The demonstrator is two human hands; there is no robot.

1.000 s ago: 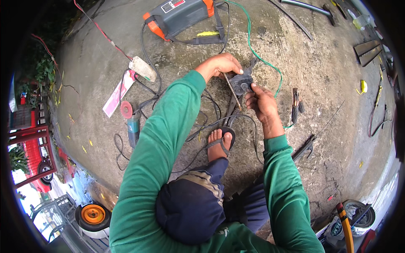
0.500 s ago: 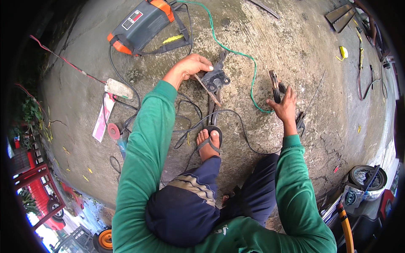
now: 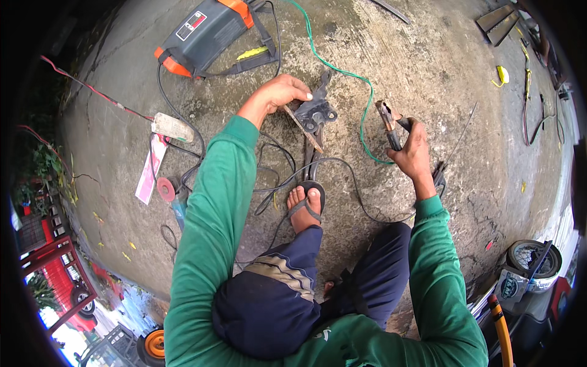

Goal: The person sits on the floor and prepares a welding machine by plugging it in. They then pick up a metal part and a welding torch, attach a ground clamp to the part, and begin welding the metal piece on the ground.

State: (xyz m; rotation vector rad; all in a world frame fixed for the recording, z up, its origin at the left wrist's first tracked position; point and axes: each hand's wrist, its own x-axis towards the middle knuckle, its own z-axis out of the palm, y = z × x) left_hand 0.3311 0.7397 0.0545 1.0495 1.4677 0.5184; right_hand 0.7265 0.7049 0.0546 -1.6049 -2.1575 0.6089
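My left hand (image 3: 280, 96) grips the edge of a black metal bracket (image 3: 313, 114) with holes and a brown, rusty flat strip along its near side. A long metal bar (image 3: 310, 153) extends from the bracket toward my sandalled foot (image 3: 306, 205), which rests at its near end. To the right, my right hand (image 3: 411, 153) is wrapped round the dark handles of a ground clamp (image 3: 389, 122), its copper-coloured jaws pointing away from me. A green cable (image 3: 367, 104) leads to that clamp. Just right of my right wrist lies an electrode holder (image 3: 438, 173) with a thin rod (image 3: 461, 134) in it.
A grey and orange welding machine (image 3: 211, 37) stands at the far left. Left of my foot lie an angle grinder (image 3: 174, 196) and a pale block (image 3: 172, 127) with cords. A black cable (image 3: 348, 177) loops across the concrete. A wheel (image 3: 533, 258) stands at the right.
My right hand has closed round the ground clamp and tilted it, its jaws swinging left. My left hand stays on the bracket. The whole view has shifted slightly.
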